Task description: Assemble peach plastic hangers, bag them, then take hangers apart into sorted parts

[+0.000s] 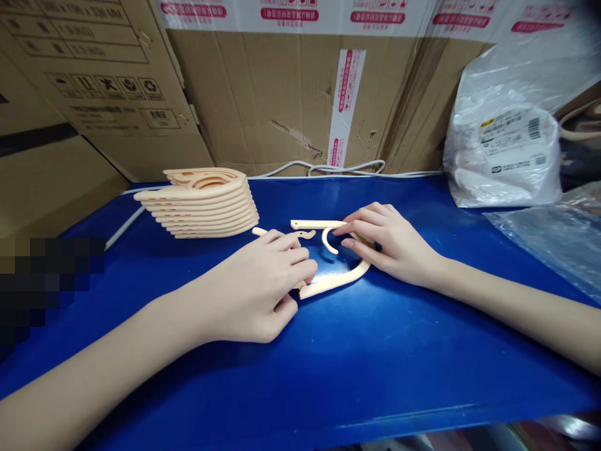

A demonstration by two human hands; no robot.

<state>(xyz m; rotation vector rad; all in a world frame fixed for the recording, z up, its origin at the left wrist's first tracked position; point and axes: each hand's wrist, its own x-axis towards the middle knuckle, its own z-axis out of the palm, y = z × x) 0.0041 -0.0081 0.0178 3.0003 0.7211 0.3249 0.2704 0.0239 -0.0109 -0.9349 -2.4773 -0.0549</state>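
The peach plastic hanger lies flat, stretched sideways between both hands, left hand pinching its near end, right hand fingers pressing its hook.

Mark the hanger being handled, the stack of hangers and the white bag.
hanger (338,282): head view, lower curved arm.
stack of hangers (206,210): head view, front edge.
white bag (502,150): head view, label area.
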